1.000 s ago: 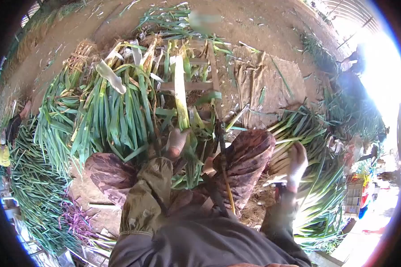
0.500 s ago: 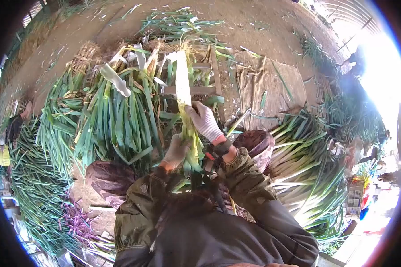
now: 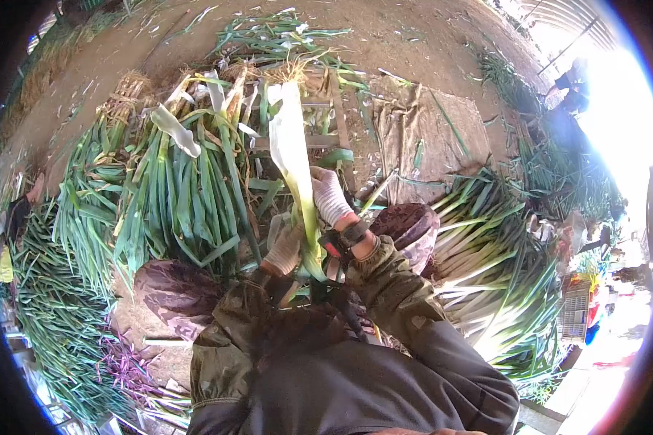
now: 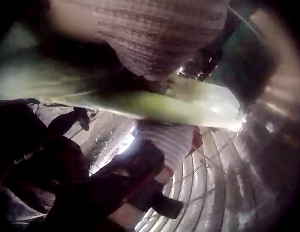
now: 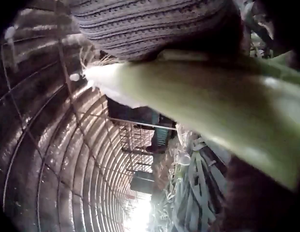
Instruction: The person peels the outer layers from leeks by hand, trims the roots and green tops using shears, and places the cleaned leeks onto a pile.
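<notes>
A thick leek (image 3: 290,138) with a broad white shaft and stringy roots points away from me, root end far, in the head view. My left hand (image 3: 284,246), in a ribbed knit glove, grips its green lower part from the left. From the right, my gloved right hand (image 3: 328,194) holds the stalk a little higher up. In the left wrist view the leek (image 4: 174,107) passes between the left glove (image 4: 164,38) and the right glove (image 4: 167,145). The right wrist view shows the pale green stalk (image 5: 208,96) under the right glove (image 5: 154,26); the fingertips are hidden.
Bundled leeks (image 3: 181,174) lie to the left, roots away from me. A pile of white-stemmed leeks (image 3: 479,290) spreads at the right, beside my knee (image 3: 406,225). A brown cloth (image 3: 442,138) lies ahead on the ground. Purple stalks (image 3: 123,362) are at lower left.
My right hand came from the pile at the right to the leek's stalk, which my left hand was holding. The leek now appears larger and tilts more, its root end leftward.
</notes>
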The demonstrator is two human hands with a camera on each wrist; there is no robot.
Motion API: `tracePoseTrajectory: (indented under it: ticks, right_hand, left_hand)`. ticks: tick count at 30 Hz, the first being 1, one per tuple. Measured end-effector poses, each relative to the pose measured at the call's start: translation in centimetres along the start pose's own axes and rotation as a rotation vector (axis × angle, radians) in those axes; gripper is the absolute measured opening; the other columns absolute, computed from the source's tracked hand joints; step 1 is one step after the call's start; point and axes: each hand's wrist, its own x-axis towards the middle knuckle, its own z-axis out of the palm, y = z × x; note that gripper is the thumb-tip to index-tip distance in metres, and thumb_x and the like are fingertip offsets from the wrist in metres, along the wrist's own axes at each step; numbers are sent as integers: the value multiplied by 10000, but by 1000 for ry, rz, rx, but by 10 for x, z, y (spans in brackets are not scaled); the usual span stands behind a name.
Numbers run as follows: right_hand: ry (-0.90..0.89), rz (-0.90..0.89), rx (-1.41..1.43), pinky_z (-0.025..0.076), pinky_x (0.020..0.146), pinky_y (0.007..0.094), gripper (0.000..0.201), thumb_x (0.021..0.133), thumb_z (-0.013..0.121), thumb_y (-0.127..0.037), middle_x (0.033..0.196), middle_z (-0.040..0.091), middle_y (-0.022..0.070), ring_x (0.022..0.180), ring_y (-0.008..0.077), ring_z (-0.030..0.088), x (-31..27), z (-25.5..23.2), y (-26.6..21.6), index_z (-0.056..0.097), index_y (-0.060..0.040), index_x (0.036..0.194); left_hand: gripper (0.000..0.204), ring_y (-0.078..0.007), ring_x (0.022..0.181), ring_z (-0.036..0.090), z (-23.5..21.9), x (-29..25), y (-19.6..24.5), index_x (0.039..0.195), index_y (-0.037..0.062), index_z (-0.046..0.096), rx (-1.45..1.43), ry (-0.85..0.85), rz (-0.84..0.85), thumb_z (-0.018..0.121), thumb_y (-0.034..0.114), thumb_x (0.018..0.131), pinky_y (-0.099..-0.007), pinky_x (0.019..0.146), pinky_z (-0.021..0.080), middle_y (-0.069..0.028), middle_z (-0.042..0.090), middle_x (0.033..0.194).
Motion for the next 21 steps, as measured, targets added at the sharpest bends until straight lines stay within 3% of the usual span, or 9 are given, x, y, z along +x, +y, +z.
tracePoseTrajectory:
  ticks: [3, 5, 10, 12, 13, 15, 16, 17, 21]
  right_hand:
    - [346, -164, -214, 526, 745, 380, 228, 966, 570, -199, 864, 690, 178, 782, 314, 671, -22, 9, -31, 669, 2, 1010]
    - [484, -461, -424, 527, 769, 408, 228, 968, 581, -225, 958, 666, 182, 846, 341, 657, -43, 13, -37, 640, -23, 1057]
    - [334, -294, -537, 525, 708, 402, 346, 922, 684, -266, 836, 650, 191, 776, 346, 668, -62, 16, -35, 563, -1, 1109]
    - [278, -177, -389, 523, 652, 391, 371, 906, 708, -281, 752, 633, 178, 711, 358, 664, -56, 15, -20, 547, 1, 1087]
    - [275, -262, -280, 490, 565, 355, 347, 917, 704, -274, 645, 572, 122, 574, 275, 606, -52, 13, -19, 536, 5, 1034]
    - [93, -115, -184, 502, 611, 348, 315, 946, 676, -256, 783, 666, 125, 644, 231, 625, -53, -3, -25, 536, 3, 1059]
    - [73, -111, -103, 490, 602, 331, 310, 954, 670, -262, 774, 652, 93, 642, 197, 602, -54, -6, -24, 550, 7, 1053]
    - [51, -109, -22, 478, 593, 315, 307, 962, 664, -268, 766, 637, 61, 641, 164, 580, -54, -8, -20, 564, 10, 1046]
    - [-68, 19, 166, 434, 532, 264, 302, 977, 653, -296, 727, 585, -25, 589, 89, 531, -56, -20, -32, 618, 0, 1021]
  left_hand:
    - [328, -163, 1070, 605, -29, 26, -35, 1276, 43, 532, 67, -86, 72, 532, 267, 1037, -321, 888, 511, -73, 615, 1143]
    - [299, -159, 991, 624, 4, 18, -25, 1267, 32, 541, 45, 211, 64, 540, 209, 1026, -317, 841, 528, -57, 639, 1072]
    - [334, -170, 1045, 610, -5, 37, -64, 1321, 17, 527, 96, 334, 61, 554, 96, 997, -311, 864, 520, -81, 625, 1185]
    - [271, -167, 1048, 598, 3, 23, -54, 1245, -4, 570, 525, 335, 167, 537, 111, 1001, -344, 856, 512, -98, 616, 1194]
    - [301, -202, 939, 621, -9, 28, -51, 1170, -28, 604, 644, 347, 218, 584, 194, 967, -362, 800, 512, -126, 640, 1058]
    - [453, -272, 720, 668, -39, 45, -35, 1020, -76, 671, 881, 357, 308, 679, 360, 897, -397, 688, 512, -184, 689, 786]
    - [458, -345, 746, 691, -33, 47, 4, 976, -84, 676, 1012, 452, 28, 662, 367, 899, -422, 685, 523, -257, 668, 770]
    - [500, -368, 774, 704, -33, 49, 31, 955, -88, 679, 1260, 484, 140, 656, 406, 884, -449, 702, 530, -252, 677, 768]
    - [957, -328, 1175, 605, -46, 71, 117, 1424, -28, 423, 1426, 288, 414, 895, 265, 645, -377, 1017, 481, -239, 567, 1345]
